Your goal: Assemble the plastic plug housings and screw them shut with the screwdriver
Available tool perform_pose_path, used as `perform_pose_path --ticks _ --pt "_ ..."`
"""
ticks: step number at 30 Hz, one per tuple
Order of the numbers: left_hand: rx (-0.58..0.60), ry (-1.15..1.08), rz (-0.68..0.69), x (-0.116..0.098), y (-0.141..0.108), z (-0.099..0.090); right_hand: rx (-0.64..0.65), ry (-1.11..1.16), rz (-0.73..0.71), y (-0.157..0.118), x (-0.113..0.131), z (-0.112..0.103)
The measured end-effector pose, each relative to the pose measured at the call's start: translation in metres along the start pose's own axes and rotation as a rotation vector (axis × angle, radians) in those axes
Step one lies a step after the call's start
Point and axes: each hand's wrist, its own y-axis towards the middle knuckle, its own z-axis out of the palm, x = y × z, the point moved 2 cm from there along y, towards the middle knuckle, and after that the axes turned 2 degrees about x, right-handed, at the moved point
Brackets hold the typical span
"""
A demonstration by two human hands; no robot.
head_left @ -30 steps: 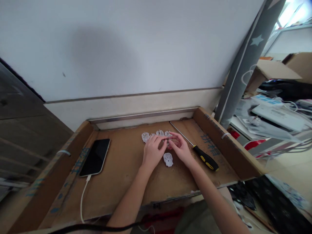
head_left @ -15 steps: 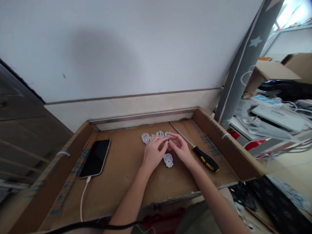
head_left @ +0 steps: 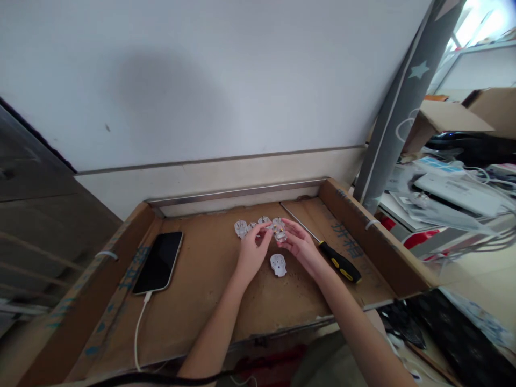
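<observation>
Between my two hands is a clear plug part with small brass-coloured pieces inside. My right hand grips it from the right, and my left hand has its fingertips closed at its left edge. A white plug cover lies on the cardboard just below them. Behind my hands sit several plug pieces with metal pins, one at the left end of the row, others partly hidden by my fingers. To the right lies a black and yellow screwdriver, its shaft slanting up and left.
A phone with a white cable lies at the left of the cardboard tray. Raised cardboard walls bound the tray's sides. A grey post and a cluttered shelf stand to the right.
My hands have parted slightly and the clear part between them now shows, with its brass-coloured pieces visible. The plug cover and screwdriver have stayed in place.
</observation>
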Motion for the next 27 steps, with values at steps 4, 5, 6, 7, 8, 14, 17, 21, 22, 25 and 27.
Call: perform_pose_path --ticks 4,5,6,7,8,14,17,21,22,25,27 --pt "-0.007 -0.028 0.002 -0.002 0.0 0.0 0.074 0.067 0.103 -0.001 -0.001 0.001" --pt "-0.005 -0.021 0.009 -0.002 0.0 0.0 0.094 0.081 0.124 -0.001 -0.001 0.001" --pt "-0.004 -0.012 0.022 -0.002 0.0 0.0 0.109 0.093 0.14 -0.002 -0.001 0.001" --pt "-0.005 0.002 0.042 -0.003 -0.001 0.0 0.118 0.103 0.149 -0.002 -0.001 0.001" --pt "-0.008 0.023 0.072 -0.003 -0.001 0.0 0.123 0.11 0.154 -0.002 -0.001 0.001" --pt "-0.042 0.181 0.216 -0.007 -0.002 -0.001 0.104 0.153 0.129 -0.001 0.0 -0.004" --pt "0.016 0.197 0.206 -0.009 -0.008 -0.006 0.07 0.174 0.101 0.0 0.002 -0.009" --pt "0.299 0.423 0.233 -0.016 -0.024 -0.013 0.012 0.2 0.083 0.002 0.003 -0.015" --pt "0.361 0.486 0.245 -0.017 -0.029 -0.014 -0.002 0.208 0.083 0.002 0.002 -0.016" --pt "0.462 0.597 0.268 -0.02 -0.036 -0.013 -0.037 0.227 0.088 0.002 0.0 -0.016" --pt "0.488 0.622 0.268 -0.019 -0.035 -0.01 -0.055 0.23 0.088 0.002 -0.002 -0.016"
